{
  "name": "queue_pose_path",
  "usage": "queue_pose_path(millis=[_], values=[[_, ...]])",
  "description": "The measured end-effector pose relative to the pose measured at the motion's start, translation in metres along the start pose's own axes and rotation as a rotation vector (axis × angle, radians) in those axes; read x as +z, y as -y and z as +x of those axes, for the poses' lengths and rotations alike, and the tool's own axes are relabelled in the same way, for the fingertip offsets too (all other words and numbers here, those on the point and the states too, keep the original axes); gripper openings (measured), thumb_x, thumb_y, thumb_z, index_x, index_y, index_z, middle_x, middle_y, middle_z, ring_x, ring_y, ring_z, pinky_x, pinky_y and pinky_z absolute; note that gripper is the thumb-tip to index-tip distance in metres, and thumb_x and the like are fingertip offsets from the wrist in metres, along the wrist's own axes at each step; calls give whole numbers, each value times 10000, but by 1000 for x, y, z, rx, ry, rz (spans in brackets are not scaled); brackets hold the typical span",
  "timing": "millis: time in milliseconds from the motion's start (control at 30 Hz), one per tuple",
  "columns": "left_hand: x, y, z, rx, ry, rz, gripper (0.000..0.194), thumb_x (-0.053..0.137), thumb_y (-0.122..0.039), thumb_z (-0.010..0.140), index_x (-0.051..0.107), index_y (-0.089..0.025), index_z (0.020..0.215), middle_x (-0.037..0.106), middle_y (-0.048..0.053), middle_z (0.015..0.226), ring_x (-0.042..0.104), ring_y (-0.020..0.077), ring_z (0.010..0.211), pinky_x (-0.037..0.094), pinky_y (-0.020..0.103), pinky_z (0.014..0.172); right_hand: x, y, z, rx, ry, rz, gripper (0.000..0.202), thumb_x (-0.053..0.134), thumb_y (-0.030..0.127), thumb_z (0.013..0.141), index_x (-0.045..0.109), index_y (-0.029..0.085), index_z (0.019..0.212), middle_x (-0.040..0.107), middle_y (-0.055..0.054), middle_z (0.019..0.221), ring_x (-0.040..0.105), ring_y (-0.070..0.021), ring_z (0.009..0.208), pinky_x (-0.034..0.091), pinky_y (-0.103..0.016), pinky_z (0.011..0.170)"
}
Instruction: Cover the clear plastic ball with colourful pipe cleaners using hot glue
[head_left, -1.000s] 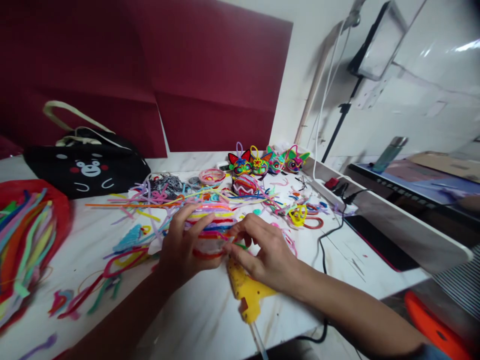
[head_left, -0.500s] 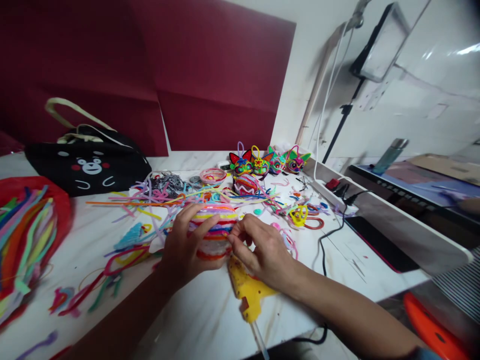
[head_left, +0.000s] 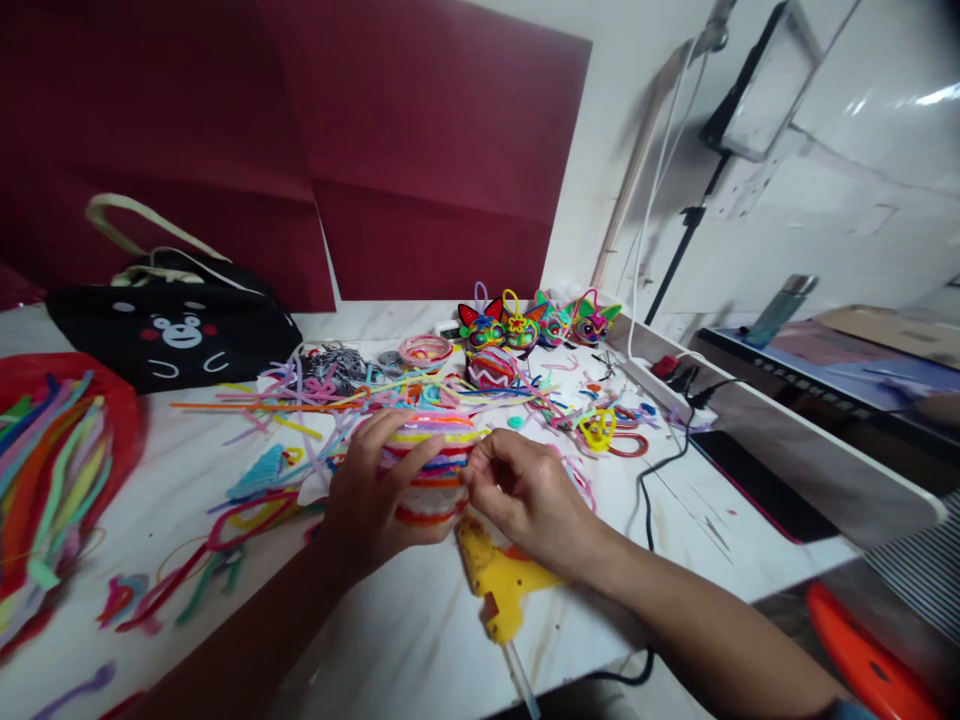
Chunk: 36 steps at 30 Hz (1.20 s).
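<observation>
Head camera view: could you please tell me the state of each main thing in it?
Left hand: curled around the striped ball
Striped ball: held, pale band showing
Right hand: fingertips at the ball's edge, grip unclear
Yellow glue gun: lying flat, stick protruding
Red bag: open, colourful strips showing
Bottle: capped
Phone-like black slab: lying flat

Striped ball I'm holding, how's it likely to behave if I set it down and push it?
The striped ball would probably roll, since its visible outline looks rounded. It may be light for its size, because its pale lower band looks somewhat translucent, perhaps hollow behind.
</observation>
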<state>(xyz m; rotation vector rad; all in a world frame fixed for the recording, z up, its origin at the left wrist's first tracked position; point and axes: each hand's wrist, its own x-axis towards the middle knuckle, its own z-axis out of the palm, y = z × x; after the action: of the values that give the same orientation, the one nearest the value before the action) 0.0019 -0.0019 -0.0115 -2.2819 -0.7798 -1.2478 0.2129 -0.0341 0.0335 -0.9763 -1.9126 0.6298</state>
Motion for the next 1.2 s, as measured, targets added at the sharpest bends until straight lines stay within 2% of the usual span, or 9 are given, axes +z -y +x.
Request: queue_pose_path(millis=[200,300,367,433,567,667,833,1033,1200], values=[[3,2,-5,-14,-1,-4,669,772,-402,767,481,-256,1352,478,161,1337,528,376,1271,468,569,1070,-7,1,7,161,105,94,54,561,151,778,587,184,743,579,29,665,505,-102,580,376,-227,559],[2,1,-3,-11,-3,-2,684,790,-389,747,484,-242,1340,481,171,1322,536,387,1254,484,576,1048,-7,-1,9,238,112,148,34,601,201,777,607,186,747,580,33,641,499,-107,544,375,-242,533],[0,1,-1,2,-4,-2,691,795,-386,743,480,-229,1338,483,179,1312,541,389,1241,495,575,1034,-9,-3,10,259,83,171,88,659,257,772,602,191,768,562,42,644,478,-109,541,362,-249,524],[-1,0,1,7,-10,-8,692,794,-388,749,476,-218,1339,483,185,1312,545,382,1235,501,563,1030,-12,-6,12,214,34,163,183,731,293,742,586,196,802,564,40,706,484,-116,605,372,-255,564],[-2,-4,1,-27,-8,-37,677,787,-399,761,483,-212,1337,480,187,1340,539,369,1255,497,536,1045,-17,-13,16,120,-41,142,352,822,321,691,591,196,926,608,-4,948,561,-164,872,432,-293,762],[0,-6,-1,-58,1,-67,673,787,-397,753,498,-212,1332,486,181,1356,539,366,1266,492,525,1053,-18,-21,17,144,-7,241,466,862,377,675,589,202,1009,621,-25,1050,590,-194,993,452,-327,858],[2,-10,-4,-85,12,-97,713,784,-396,724,497,-208,1349,488,177,1372,549,356,1263,513,487,1029,-18,-27,15,236,59,424,616,928,408,605,604,199,1085,663,-56,1107,616,-227,1074,469,-364,931],[2,-12,-5,-98,23,-114,703,756,-405,732,487,-234,1358,494,166,1381,543,357,1274,513,495,1028,-15,-26,12,386,139,620,715,958,424,543,624,200,1134,689,-49,1054,657,-193,871,518,-325,770],[4,-9,-9,-81,29,-95,730,759,-414,711,482,-252,1367,510,159,1375,563,361,1254,529,495,1006,-14,-25,8,417,127,626,672,949,434,549,655,202,1108,714,-19,915,663,-194,834,526,-314,745]])
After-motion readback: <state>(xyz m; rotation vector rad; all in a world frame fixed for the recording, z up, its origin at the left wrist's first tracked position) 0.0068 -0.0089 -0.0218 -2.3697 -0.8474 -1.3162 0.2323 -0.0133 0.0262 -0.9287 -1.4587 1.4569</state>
